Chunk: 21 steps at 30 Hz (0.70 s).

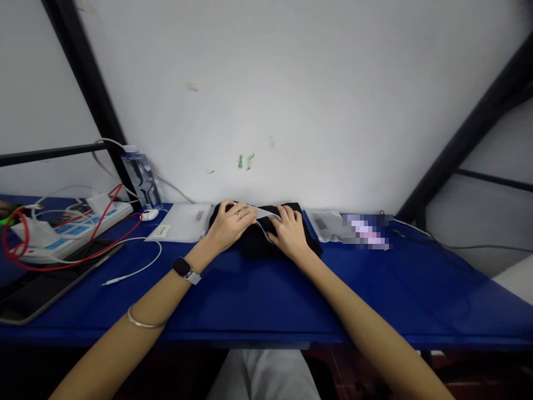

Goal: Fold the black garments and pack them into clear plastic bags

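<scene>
A folded black garment (254, 240) lies at the back middle of the blue table (266, 300), close to the white wall. A thin white sheet or clear bag (266, 213) lies across its top. My left hand (231, 223) rests on the garment's left part, fingers curled over the white sheet's edge. My right hand (289, 230) presses on the right part, fingers bent and gripping the same sheet. A watch and a bangle are on my left arm.
A clear flat bag (180, 223) lies left of the garment, another bag (328, 223) to its right. A power strip (66, 228) with red and white cables, a water bottle (141, 180) and a tablet (45, 286) sit at the left.
</scene>
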Each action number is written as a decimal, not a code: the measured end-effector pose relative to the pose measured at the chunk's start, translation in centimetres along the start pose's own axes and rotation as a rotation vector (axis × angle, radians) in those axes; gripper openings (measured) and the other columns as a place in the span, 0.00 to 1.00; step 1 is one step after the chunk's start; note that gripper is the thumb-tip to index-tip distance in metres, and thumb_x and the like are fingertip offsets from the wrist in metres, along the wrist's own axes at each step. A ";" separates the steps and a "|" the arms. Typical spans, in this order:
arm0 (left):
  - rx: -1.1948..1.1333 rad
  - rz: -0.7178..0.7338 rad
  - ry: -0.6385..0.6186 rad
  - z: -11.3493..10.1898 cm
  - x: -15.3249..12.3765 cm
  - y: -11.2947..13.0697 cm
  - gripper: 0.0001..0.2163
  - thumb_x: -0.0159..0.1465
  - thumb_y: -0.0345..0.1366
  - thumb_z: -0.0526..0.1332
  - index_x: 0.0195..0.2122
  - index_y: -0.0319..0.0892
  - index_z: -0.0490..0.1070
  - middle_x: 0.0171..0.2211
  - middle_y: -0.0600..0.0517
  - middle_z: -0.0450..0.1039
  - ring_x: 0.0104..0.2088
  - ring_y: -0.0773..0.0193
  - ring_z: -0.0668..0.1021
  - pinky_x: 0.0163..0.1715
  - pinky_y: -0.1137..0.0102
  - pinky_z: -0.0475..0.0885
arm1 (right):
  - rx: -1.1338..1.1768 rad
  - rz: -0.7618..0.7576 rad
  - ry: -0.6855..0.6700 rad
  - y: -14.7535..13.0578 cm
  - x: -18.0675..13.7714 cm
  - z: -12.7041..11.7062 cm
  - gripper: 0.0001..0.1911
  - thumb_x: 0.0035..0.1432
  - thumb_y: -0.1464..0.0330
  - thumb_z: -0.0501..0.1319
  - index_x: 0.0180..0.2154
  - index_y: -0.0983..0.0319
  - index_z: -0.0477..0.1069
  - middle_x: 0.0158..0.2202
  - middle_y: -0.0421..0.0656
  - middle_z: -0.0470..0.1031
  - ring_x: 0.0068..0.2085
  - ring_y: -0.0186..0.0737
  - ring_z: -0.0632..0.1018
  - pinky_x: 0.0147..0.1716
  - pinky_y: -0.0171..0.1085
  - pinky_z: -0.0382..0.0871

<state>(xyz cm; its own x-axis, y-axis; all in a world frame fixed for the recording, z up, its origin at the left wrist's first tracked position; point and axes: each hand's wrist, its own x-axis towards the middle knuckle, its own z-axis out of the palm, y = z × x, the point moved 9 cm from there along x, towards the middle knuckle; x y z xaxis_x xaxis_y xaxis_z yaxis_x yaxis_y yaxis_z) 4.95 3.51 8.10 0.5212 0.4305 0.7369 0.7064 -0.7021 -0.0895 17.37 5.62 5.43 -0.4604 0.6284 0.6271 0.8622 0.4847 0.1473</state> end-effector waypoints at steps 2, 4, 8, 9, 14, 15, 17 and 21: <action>-0.033 -0.017 -0.011 0.3 0.1 0.2 0.13 0.70 0.37 0.52 0.50 0.46 0.71 0.47 0.47 0.77 0.51 0.56 0.74 0.53 0.55 0.58 | 0.036 0.040 -0.013 0.6 -0.1 0.4 0.11 0.55 0.69 0.62 0.42 0.62 0.75 0.56 0.58 0.66 0.55 0.61 0.65 0.49 0.57 0.61; -0.061 -0.037 -0.029 0.6 0.0 -0.1 0.15 0.69 0.38 0.53 0.54 0.46 0.70 0.49 0.46 0.76 0.53 0.55 0.73 0.54 0.55 0.58 | 0.107 0.071 0.006 1.4 -0.2 0.2 0.12 0.55 0.71 0.60 0.42 0.61 0.75 0.54 0.56 0.68 0.54 0.59 0.66 0.48 0.55 0.62; -0.134 -0.080 -0.124 1.7 -0.6 -1.8 0.16 0.70 0.36 0.51 0.58 0.51 0.66 0.54 0.48 0.73 0.57 0.58 0.71 0.56 0.55 0.56 | 0.390 0.078 0.113 3.0 -0.3 -1.6 0.15 0.56 0.72 0.57 0.44 0.57 0.74 0.50 0.49 0.71 0.52 0.52 0.69 0.50 0.54 0.61; -0.160 -0.102 -0.140 1.9 -0.7 -2.4 0.17 0.70 0.36 0.50 0.58 0.52 0.66 0.55 0.49 0.72 0.57 0.59 0.71 0.56 0.56 0.56 | 0.495 0.084 0.143 3.4 -0.3 -2.1 0.15 0.55 0.72 0.56 0.44 0.57 0.74 0.49 0.48 0.71 0.52 0.51 0.70 0.51 0.53 0.62; -0.284 -0.278 -0.093 1.2 -0.9 -5.3 0.17 0.70 0.36 0.47 0.55 0.52 0.70 0.53 0.52 0.74 0.54 0.58 0.74 0.55 0.57 0.60 | 1.101 0.404 0.358 7.5 -0.8 -2.4 0.10 0.57 0.66 0.55 0.40 0.57 0.70 0.43 0.44 0.75 0.46 0.45 0.74 0.48 0.46 0.68; -0.307 -0.319 -0.069 0.8 -0.8 -5.7 0.17 0.70 0.36 0.48 0.54 0.51 0.71 0.51 0.52 0.75 0.51 0.57 0.76 0.54 0.57 0.61 | 1.218 0.499 0.403 8.3 -1.2 -2.0 0.09 0.56 0.64 0.55 0.39 0.57 0.70 0.41 0.42 0.76 0.45 0.44 0.75 0.47 0.45 0.70; -0.362 -0.407 -0.010 0.0 -0.9 -6.8 0.16 0.69 0.38 0.50 0.52 0.48 0.73 0.46 0.52 0.79 0.46 0.57 0.78 0.50 0.60 0.66 | 1.426 0.632 0.455 9.1 -1.7 -1.0 0.09 0.55 0.60 0.57 0.36 0.56 0.69 0.38 0.41 0.76 0.42 0.43 0.76 0.44 0.44 0.72; -0.426 -0.589 0.209 -2.7 -1.8 -10.0 0.16 0.67 0.41 0.52 0.48 0.43 0.76 0.44 0.51 0.79 0.45 0.56 0.78 0.46 0.66 0.70 | 1.613 0.720 0.548 10.3 -2.4 -0.2 0.12 0.54 0.55 0.58 0.33 0.56 0.68 0.34 0.39 0.77 0.39 0.41 0.77 0.40 0.41 0.74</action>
<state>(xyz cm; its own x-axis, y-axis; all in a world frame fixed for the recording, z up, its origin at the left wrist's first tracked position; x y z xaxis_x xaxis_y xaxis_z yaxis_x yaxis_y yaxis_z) -4.38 8.22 9.45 -0.0165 0.7155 0.6984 0.5720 -0.5661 0.5936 27.36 9.01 5.60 0.2555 0.8680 0.4258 -0.3283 0.4922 -0.8062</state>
